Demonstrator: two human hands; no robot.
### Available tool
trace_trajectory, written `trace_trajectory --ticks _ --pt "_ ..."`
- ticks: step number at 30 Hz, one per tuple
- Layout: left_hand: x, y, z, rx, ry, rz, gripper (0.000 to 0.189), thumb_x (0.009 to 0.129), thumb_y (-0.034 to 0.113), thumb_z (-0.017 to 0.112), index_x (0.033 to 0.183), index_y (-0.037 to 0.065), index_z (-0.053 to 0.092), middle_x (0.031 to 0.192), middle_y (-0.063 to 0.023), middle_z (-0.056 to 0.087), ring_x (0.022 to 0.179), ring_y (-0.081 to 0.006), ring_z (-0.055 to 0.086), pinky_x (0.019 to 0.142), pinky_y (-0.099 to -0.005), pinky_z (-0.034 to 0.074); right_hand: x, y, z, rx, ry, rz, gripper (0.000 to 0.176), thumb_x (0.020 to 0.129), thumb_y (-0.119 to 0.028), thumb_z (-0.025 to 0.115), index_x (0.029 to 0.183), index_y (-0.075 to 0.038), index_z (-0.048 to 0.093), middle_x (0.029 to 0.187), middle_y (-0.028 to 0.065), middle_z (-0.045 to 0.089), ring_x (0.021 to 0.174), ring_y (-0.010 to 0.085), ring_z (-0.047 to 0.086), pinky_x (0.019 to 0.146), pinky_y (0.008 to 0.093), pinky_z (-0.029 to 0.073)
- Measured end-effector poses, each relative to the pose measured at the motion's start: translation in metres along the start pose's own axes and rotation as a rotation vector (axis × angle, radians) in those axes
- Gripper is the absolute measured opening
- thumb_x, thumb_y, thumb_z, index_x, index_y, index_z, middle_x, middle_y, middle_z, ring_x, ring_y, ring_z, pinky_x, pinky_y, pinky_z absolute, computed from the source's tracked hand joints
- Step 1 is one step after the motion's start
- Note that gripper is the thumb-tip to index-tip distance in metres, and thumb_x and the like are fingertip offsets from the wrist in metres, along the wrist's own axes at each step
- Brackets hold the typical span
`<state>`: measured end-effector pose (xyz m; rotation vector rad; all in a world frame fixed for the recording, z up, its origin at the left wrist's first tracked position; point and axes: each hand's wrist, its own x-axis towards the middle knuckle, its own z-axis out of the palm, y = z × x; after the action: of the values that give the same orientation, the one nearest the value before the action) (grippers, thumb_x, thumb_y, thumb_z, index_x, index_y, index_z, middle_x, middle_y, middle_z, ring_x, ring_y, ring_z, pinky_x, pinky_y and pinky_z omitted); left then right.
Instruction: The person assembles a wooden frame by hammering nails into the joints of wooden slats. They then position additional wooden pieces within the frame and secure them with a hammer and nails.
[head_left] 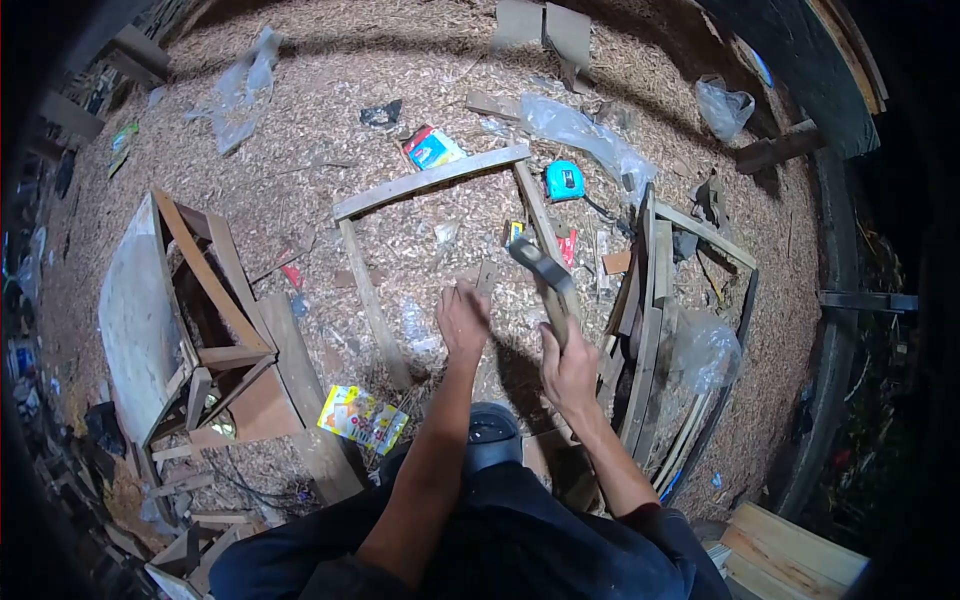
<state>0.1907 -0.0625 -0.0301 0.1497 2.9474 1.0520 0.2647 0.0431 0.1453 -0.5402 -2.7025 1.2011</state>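
My right hand (571,368) is wrapped round the wooden handle of a hammer (541,265), its metal head raised over the right side of a wooden frame (432,181). Inside the frame's outline, my left hand (463,320) has its fingers bent at the lower end of a small wood piece (486,277); whether they grip it is unclear. The frame lies on the wood chips with a top bar and two side bars. A teal tape measure (565,181) sits just right of its upper right corner.
Wooden structures stand at the left (225,330) and right (650,330). A yellow packet (362,418) lies by my legs, and a blue and red packet (432,148) touches the frame's top bar. Plastic sheets (590,135) and wood scraps are scattered beyond. A bucket (488,434) is between my legs.
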Motion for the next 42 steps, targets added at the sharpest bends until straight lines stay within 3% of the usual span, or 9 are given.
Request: trace_trajectory --ticks 5,13,17,25,28,29,32,40,42 --pt "0.002 -0.003 0.008 0.027 0.096 0.048 0.018 0.084 0.015 0.055 0.092 -0.001 0.055 0.080 -0.0196 0.060 0.087 -0.0356 0.056 0.080 -0.0466 0.043 -0.003 0.081 0.045 -0.426 -0.208 0.160 0.030 0.098 -0.027 0.053 0.098 0.003 0.054 0.068 0.0303 0.060 0.065 0.0483 0.062 0.058 0.0555 0.047" --pt "0.001 -0.007 0.012 0.064 0.071 0.021 0.018 0.083 0.013 0.055 0.093 -0.001 0.056 0.081 -0.0179 0.061 0.084 -0.0353 0.056 0.078 -0.0459 0.044 -0.016 0.032 0.017 -0.018 0.100 -0.165 0.024 0.095 -0.023 0.058 0.093 0.000 0.055 0.067 0.0278 0.061 0.062 0.0466 0.062 0.054 0.0537 0.047" --pt "0.005 -0.006 0.011 0.014 0.151 0.102 0.016 0.082 0.012 0.058 0.091 -0.002 0.056 0.085 -0.0179 0.062 0.083 -0.0353 0.056 0.076 -0.0462 0.045 -0.004 0.098 0.046 -0.416 -0.242 0.195 0.028 0.096 -0.024 0.056 0.095 0.004 0.055 0.068 0.0297 0.062 0.066 0.0487 0.062 0.058 0.0574 0.047" --pt "0.002 -0.004 0.011 -0.012 0.112 0.012 0.015 0.083 0.013 0.057 0.090 0.001 0.054 0.078 -0.0186 0.054 0.080 -0.0373 0.053 0.075 -0.0496 0.041 0.006 -0.003 -0.011 -0.192 -0.092 0.010 0.022 0.094 -0.018 0.059 0.098 0.002 0.050 0.062 0.0290 0.057 0.063 0.0479 0.061 0.053 0.0540 0.043" --pt "0.001 -0.006 0.010 -0.049 0.109 0.053 0.015 0.083 0.015 0.057 0.088 0.001 0.053 0.077 -0.0193 0.054 0.081 -0.0379 0.053 0.075 -0.0495 0.041 -0.006 0.052 0.029 -0.118 -0.002 -0.006 0.023 0.095 -0.020 0.058 0.099 0.002 0.052 0.062 0.0289 0.058 0.063 0.0486 0.061 0.054 0.0551 0.045" --pt "0.003 -0.002 0.007 0.102 -0.007 -0.009 0.034 0.082 0.015 0.057 0.110 -0.006 0.054 0.084 -0.0192 0.062 0.087 -0.0352 0.055 0.079 -0.0465 0.044 -0.004 0.077 0.040 -0.403 -0.207 0.086 0.026 0.096 -0.023 0.057 0.099 0.002 0.053 0.063 0.0290 0.059 0.063 0.0495 0.061 0.056 0.0565 0.047" --pt "0.005 0.001 0.006 0.085 0.082 0.025 0.027 0.082 0.014 0.057 0.102 -0.003 0.056 0.082 -0.0183 0.061 0.085 -0.0352 0.055 0.077 -0.0473 0.044 -0.004 0.069 0.028 -0.443 -0.294 0.074 0.027 0.096 -0.026 0.055 0.098 0.002 0.055 0.064 0.0291 0.060 0.063 0.0504 0.061 0.058 0.0573 0.048" --pt "0.004 -0.001 0.004 0.093 -0.030 -0.039 0.021 0.082 0.016 0.057 0.097 0.000 0.058 0.081 -0.0169 0.063 0.090 -0.0332 0.056 0.083 -0.0449 0.043 -0.006 0.034 0.023 0.022 0.059 -0.058 0.021 0.091 -0.016 0.062 0.096 0.001 0.051 0.061 0.0265 0.058 0.059 0.0453 0.061 0.053 0.0528 0.046" --pt "0.002 0.001 0.006 -0.016 0.046 0.015 0.021 0.083 0.015 0.056 0.099 0.002 0.059 0.083 -0.0159 0.064 0.087 -0.0328 0.056 0.081 -0.0444 0.044 0.005 0.071 0.041 -0.460 -0.252 0.110 0.026 0.094 -0.022 0.058 0.098 0.003 0.051 0.067 0.0288 0.060 0.063 0.0477 0.062 0.056 0.0551 0.047"
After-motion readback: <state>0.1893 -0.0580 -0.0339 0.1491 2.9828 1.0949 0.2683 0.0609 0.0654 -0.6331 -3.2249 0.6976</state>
